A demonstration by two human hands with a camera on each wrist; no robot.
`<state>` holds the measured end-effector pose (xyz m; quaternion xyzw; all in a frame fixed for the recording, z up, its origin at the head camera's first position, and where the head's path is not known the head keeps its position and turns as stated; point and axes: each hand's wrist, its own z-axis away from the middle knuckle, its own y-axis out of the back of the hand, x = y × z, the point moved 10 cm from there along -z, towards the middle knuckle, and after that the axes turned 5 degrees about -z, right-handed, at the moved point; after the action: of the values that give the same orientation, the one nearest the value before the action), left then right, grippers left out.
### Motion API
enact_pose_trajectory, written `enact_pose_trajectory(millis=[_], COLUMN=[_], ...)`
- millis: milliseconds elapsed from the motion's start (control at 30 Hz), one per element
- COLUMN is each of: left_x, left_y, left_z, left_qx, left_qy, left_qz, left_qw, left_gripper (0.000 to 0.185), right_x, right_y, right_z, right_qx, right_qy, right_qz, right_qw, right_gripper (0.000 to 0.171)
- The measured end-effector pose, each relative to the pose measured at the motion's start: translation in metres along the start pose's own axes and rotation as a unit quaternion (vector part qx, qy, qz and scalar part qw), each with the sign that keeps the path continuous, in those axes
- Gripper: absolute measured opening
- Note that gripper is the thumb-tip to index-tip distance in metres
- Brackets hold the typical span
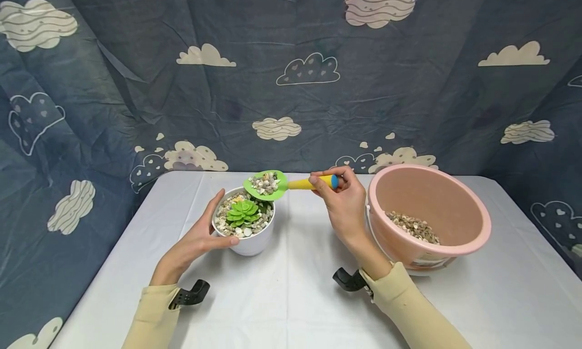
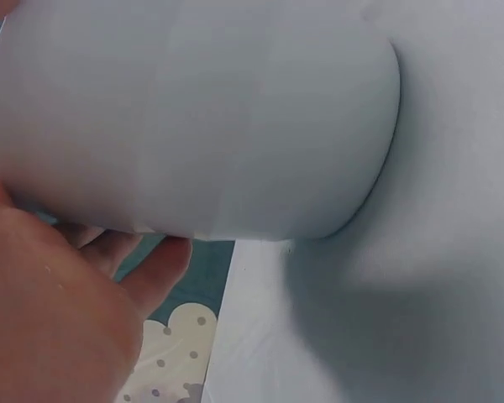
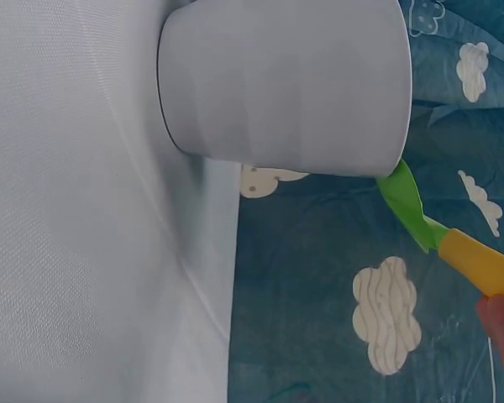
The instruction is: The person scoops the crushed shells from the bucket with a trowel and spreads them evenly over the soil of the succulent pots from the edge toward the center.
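Observation:
A white flower pot (image 1: 254, 245) stands on the table, filled with small pebbles round a green artificial-looking succulent (image 1: 243, 212). My left hand (image 1: 193, 243) holds the pot from the left, the thumb at the near side and the fingers at the far side. In the left wrist view the fingertips (image 2: 164, 269) lie against the pot's wall. By its yellow handle with a blue end, my right hand (image 1: 342, 203) grips a small green garden trowel (image 1: 283, 184). Its blade bears a heap of pebbles (image 1: 265, 183) over the pot's far right rim.
A large pink bucket (image 1: 436, 187) stands on the right with pebbles (image 1: 414, 228) at its bottom, close beside my right forearm. A white cloth covers the table (image 1: 273, 303). Behind it hangs a dark blue curtain (image 1: 254, 96) with clouds.

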<state>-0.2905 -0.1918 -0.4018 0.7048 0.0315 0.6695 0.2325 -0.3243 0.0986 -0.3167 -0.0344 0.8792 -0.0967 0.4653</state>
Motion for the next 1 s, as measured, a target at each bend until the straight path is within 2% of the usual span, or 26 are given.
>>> enact_pose_trajectory(millis=[200,400,567,900,1000], left_x=[0.001,0.0,-0.002,0.0,0.0], left_y=[0.0,0.002,0.002,-0.002,-0.002], left_z=[0.001,0.0,-0.001,-0.001,-0.002], left_qx=[-0.007,0.013,0.024,-0.003,0.0], left_qy=[-0.009,-0.008,0.005,-0.008,-0.008], left_qz=[0.005,-0.005,-0.011,0.035,0.041], left_qw=[0.9999,0.9999,0.9996,0.9993,0.9991], left_gripper=[0.109,0.113,0.113,0.109,0.11], right_x=[-0.007,-0.029,-0.032,-0.035,-0.037], right_y=[-0.005,-0.014,-0.015,-0.016,-0.016], right_z=[0.002,0.006,0.007,0.008,0.009], right_qx=[-0.012,-0.021,-0.023,-0.025,-0.026], right_qy=[0.005,0.01,0.013,0.027,0.032], right_qz=[0.019,0.037,0.047,0.059,0.066], right_qw=[1.0,0.999,0.999,0.998,0.997], right_gripper=[0.027,0.027,0.027,0.029,0.028])
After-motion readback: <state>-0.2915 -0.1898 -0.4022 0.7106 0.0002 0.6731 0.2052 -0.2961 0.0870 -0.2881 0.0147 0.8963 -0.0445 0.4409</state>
